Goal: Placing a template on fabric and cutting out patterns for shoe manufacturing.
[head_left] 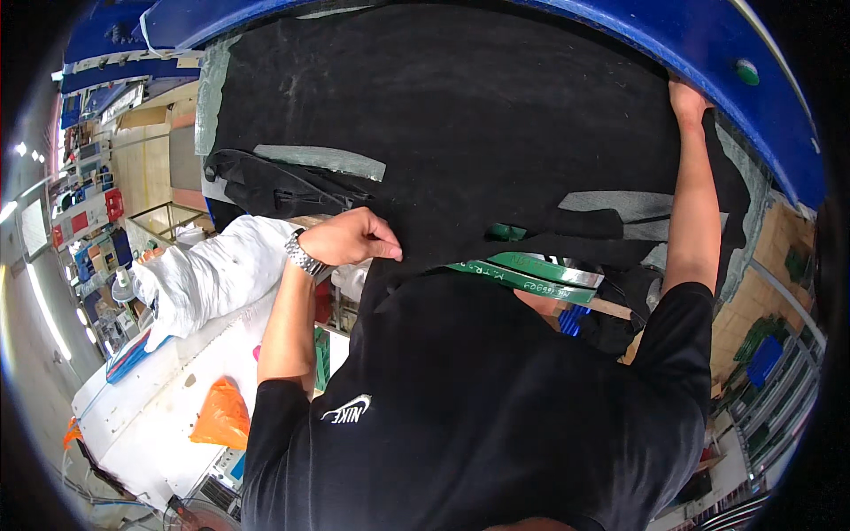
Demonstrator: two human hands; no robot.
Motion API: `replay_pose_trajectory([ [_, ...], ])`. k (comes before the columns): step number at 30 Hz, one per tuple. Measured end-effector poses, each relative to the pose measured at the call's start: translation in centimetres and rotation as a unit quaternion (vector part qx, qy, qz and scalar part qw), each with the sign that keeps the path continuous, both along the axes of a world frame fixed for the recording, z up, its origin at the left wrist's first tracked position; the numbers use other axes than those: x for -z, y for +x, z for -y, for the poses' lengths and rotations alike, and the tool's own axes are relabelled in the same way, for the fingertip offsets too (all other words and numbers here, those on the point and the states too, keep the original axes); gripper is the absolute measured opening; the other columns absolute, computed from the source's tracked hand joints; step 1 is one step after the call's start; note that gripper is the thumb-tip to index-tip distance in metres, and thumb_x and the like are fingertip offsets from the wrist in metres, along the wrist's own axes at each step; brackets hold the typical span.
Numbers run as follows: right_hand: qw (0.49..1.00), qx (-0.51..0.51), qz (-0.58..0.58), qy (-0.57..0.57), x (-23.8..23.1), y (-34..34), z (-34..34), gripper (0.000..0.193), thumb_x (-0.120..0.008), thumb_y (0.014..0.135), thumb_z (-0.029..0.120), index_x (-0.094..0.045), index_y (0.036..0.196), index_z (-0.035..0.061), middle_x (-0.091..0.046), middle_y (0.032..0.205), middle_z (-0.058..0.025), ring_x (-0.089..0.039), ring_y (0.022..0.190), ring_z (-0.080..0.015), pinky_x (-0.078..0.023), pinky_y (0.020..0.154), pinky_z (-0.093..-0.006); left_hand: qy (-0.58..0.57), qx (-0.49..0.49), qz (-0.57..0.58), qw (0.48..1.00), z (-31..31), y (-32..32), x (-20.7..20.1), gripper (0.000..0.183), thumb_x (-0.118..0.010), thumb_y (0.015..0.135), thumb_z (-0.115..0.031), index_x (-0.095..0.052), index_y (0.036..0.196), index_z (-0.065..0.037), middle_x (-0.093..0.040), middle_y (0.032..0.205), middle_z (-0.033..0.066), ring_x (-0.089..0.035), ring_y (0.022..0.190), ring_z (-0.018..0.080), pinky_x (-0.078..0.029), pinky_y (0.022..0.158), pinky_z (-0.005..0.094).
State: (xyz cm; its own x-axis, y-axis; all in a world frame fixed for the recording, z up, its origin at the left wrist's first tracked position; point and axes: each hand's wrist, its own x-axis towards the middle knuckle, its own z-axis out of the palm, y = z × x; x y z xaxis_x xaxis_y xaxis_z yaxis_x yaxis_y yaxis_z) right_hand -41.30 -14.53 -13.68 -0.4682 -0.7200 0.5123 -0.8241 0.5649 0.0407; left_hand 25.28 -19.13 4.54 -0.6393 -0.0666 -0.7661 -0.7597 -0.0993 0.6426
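A busy workroom curved away on both sides of a person in a black T-shirt (496, 398). To the left, a white surface (146, 434) carried an orange bag (221, 418), and a bundle of white cloth (217, 274) was heaped at its far end. Beyond it stood red bins (113, 204) and crowded shelving, with a bright tube light (50, 310) along the wall. To the right, a tan floor (779, 243) showed beside metal racking (784, 411). A blue machine beam (637, 26) arched across the far side.

In front of the person, beneath the beam, a broad black sheet (443, 124) lay spread over a pale green board (212, 93), whose edges showed at left and right. The sheet looked matte and faintly scuffed, with lighter smudges, and was bunched into folds at its near left. A pale gray strip (323, 161) lay across that side; a wider gray patch (620, 208) showed at near right. Green metal-edged strips (549, 274) sat close to the person's body by the sheet's near edge.

The hands were well apart. The left hand (350, 239), below a metal watch (304, 253), had thumb and fingertips drawn close at the sheet's near side; whether material was caught between them could not be told. The right hand (687, 99) reached to the far right, its fingers hidden at the beam, its grip impossible to tell.
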Motion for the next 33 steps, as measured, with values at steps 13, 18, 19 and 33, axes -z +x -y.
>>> replay_pose_trajectory([
  [13, 0.788, -0.317, 0.498, 0.176, -16.6, 26.7, -7.3, 0.018, -0.070, 0.091, 0.015, -0.069, 0.098, -0.0013, -0.066, 0.089, -0.0185, -0.067, 0.081, -0.0324, -0.052, 0.072, -0.0398, -0.325, -0.247, 0.008, 0.913, -1.5, 3.5, 2.3, 0.027, -0.074, 0.093, -0.015, -0.072, 0.118, -0.004, -0.065, 0.081, 0.0034, -0.059, 0.073, 0.0123, -0.050, 0.070, 0.0291],
  [18, 0.709, -0.317, 0.553, 0.301, -17.4, 35.5, -12.5, 0.027, -0.075, 0.087, 0.024, -0.071, 0.098, -0.0006, -0.066, 0.094, -0.0152, -0.065, 0.092, -0.0364, -0.052, 0.080, -0.0435, -0.387, -0.267, -0.041, 0.882, -1.2, 4.7, 4.0, 0.028, -0.074, 0.092, -0.015, -0.071, 0.117, -0.004, -0.069, 0.087, 0.0076, -0.066, 0.079, 0.0187, -0.054, 0.077, 0.0331],
  [19, 0.726, -0.337, 0.525, 0.288, -16.9, 36.0, -12.9, 0.027, -0.075, 0.087, 0.024, -0.071, 0.097, -0.0005, -0.065, 0.093, -0.0146, -0.064, 0.093, -0.0355, -0.051, 0.081, -0.0431, -0.380, -0.271, -0.031, 0.884, -1.1, 4.5, 3.5, 0.028, -0.073, 0.092, -0.015, -0.071, 0.117, -0.004, -0.069, 0.091, 0.0085, -0.068, 0.082, 0.0201, -0.055, 0.079, 0.0330],
  [33, 0.730, -0.399, 0.485, 0.269, -15.3, 39.1, -13.0, 0.019, -0.076, 0.086, 0.017, -0.069, 0.094, 0.0009, -0.062, 0.088, -0.0128, -0.061, 0.090, -0.0333, -0.049, 0.079, -0.0443, -0.427, -0.328, -0.012, 0.843, -1.0, 9.7, 4.8, 0.029, -0.072, 0.095, -0.017, -0.070, 0.120, -0.002, -0.072, 0.107, 0.0098, -0.071, 0.097, 0.0187, -0.056, 0.086, 0.0311],
])
